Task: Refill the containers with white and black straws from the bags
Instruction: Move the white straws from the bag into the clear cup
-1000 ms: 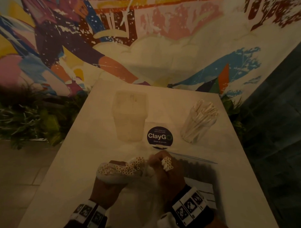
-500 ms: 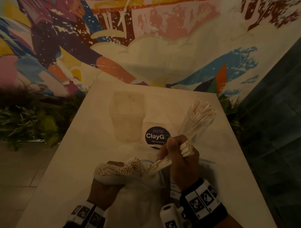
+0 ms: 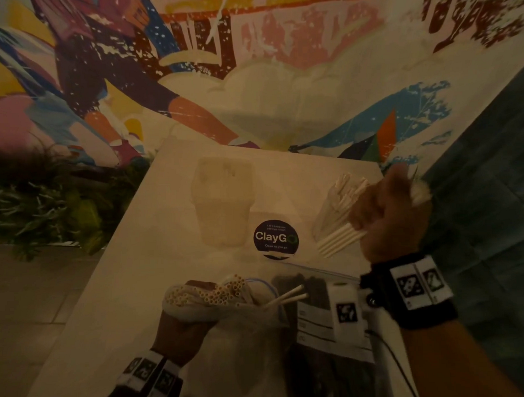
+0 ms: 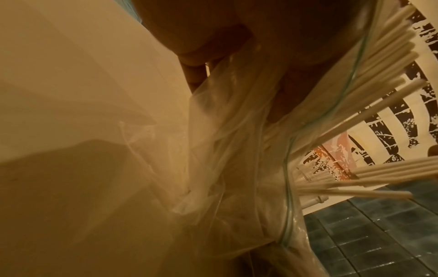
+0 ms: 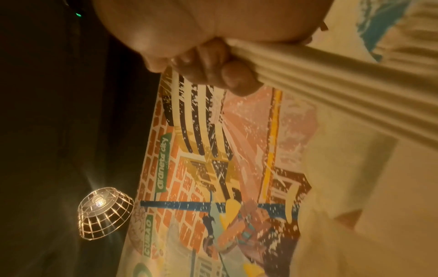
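Carrying: right hand point(image 3: 389, 217) clenched round a small bundle of white straws point(image 3: 341, 240), held above the table point(image 3: 132, 262) just in front of the straw-filled clear container point(image 3: 338, 207).
Holding: left hand point(image 3: 182, 328) grasps the neck of the clear zip bag of white straws point(image 3: 210, 295), mouth up, straw ends bunched at the opening.
Loose ends: two white straws point(image 3: 288, 295) jut sideways out of the bag mouth, resting toward the bag of black straws point(image 3: 328, 344), which lies flat on the table beside it.
Second container: cloudy clear container point(image 3: 224, 205) stands behind the ClayGo sticker point(image 3: 275, 239); contents too dim to tell.
Risk, tipping: the filled container looks light and top-heavy; a bundle pushed in at an angle could knock it over or off the near table edge.
Risk, jamming: straws already fan across its mouth, so new ones may catch on those ends and spill.
Risk, slipping: bundle ends sit uneven in the fist; a slack grip could drop some.
Risk, bag: the two jutting straws could slide out if the bag tilts.
Risk, mixing: dim light makes the wrong container easy to pick.
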`<move>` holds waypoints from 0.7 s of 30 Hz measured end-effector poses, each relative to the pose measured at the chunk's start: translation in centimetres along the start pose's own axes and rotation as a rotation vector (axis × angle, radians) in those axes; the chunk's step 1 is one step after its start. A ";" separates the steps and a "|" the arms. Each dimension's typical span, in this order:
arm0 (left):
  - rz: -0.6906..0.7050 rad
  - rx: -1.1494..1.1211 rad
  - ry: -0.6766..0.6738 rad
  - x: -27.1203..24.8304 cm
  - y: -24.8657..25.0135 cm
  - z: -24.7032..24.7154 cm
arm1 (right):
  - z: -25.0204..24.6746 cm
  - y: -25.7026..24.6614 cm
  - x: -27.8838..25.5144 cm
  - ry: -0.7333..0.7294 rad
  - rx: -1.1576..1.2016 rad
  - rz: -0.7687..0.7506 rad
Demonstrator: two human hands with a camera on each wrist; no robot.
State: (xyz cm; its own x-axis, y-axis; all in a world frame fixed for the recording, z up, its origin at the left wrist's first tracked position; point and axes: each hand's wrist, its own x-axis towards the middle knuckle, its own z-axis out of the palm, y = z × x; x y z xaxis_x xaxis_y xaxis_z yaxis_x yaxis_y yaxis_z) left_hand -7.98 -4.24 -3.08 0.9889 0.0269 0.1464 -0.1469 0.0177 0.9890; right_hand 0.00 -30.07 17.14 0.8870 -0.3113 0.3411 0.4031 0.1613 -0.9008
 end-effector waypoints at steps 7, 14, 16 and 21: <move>-0.001 -0.044 0.025 0.0 -0.2 0.0 | -0.9 -2.3 6.5 0.258 -0.066 -0.215; -0.019 -0.144 0.025 0.0 -0.5 0.0 | -2.2 -0.6 9.9 0.349 -0.235 -0.259; -0.014 -0.149 0.027 0.0 -0.5 0.1 | -2.7 0.7 10.2 0.379 -0.349 -0.211; -0.025 -0.083 0.029 0.0 -0.7 -0.2 | -3.6 5.4 9.2 0.279 -0.599 0.001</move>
State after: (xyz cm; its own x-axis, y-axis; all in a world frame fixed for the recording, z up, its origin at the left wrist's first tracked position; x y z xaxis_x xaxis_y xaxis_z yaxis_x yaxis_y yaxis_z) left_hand -7.88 -4.04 -3.81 0.9913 0.0540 0.1199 -0.1249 0.1011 0.9870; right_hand 9.52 -35.45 14.47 0.7628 -0.5557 0.3307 0.1357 -0.3624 -0.9221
